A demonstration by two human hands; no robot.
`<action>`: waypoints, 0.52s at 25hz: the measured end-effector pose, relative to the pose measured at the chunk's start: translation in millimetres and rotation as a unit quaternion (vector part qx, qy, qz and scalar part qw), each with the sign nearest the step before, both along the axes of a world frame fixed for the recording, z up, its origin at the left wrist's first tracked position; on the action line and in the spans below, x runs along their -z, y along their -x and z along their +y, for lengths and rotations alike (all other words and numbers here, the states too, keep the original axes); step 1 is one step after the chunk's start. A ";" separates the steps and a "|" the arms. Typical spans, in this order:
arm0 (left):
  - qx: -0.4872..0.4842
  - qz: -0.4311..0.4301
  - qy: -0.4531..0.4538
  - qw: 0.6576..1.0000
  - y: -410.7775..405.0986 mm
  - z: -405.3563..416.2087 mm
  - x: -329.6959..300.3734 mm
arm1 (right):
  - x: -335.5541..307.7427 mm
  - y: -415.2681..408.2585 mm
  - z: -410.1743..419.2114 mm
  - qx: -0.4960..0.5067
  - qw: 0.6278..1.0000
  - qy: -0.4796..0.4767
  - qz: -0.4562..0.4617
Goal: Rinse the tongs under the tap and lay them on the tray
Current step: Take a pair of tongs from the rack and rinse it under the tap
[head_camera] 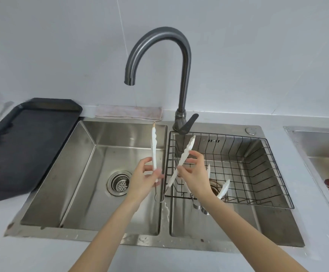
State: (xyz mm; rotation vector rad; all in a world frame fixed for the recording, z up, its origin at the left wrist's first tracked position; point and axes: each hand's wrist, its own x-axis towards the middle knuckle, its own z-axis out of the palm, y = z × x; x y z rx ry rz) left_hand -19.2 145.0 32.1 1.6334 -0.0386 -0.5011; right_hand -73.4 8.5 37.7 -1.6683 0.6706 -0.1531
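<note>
White-tipped metal tongs (154, 146) stand spread in a V above the divider of the double sink, hinge end down. My left hand (146, 180) grips the left arm of the tongs, and my right hand (194, 173) pinches the right arm. The grey tap (157, 46) arches above, its spout over the left basin with a thin stream of water falling. A dark tray (22, 146) lies on the counter left of the sink. A second pair of tongs (223, 190) rests in the wire basket behind my right wrist, partly hidden.
A black wire basket (248, 163) fills the right basin. The left basin (85, 173) has a round drain strainer (119, 182). A folded cloth (129, 112) lies behind the sink. Another steel basin (324, 152) sits at the far right.
</note>
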 end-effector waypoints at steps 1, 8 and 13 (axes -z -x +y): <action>-0.001 0.001 0.009 1.000 -4.1 9.3 -0.5 | 0.9 -4.4 9.4 0.001 1.000 -0.011 0.003; 0.021 0.012 0.003 1.000 -41.8 66.4 -2.8 | 2.9 -41.7 62.8 0.006 1.000 -0.004 0.022; 0.032 0.019 0.003 0.999 -75.5 94.6 1.4 | 6.6 -68.8 92.2 0.012 0.999 0.027 0.016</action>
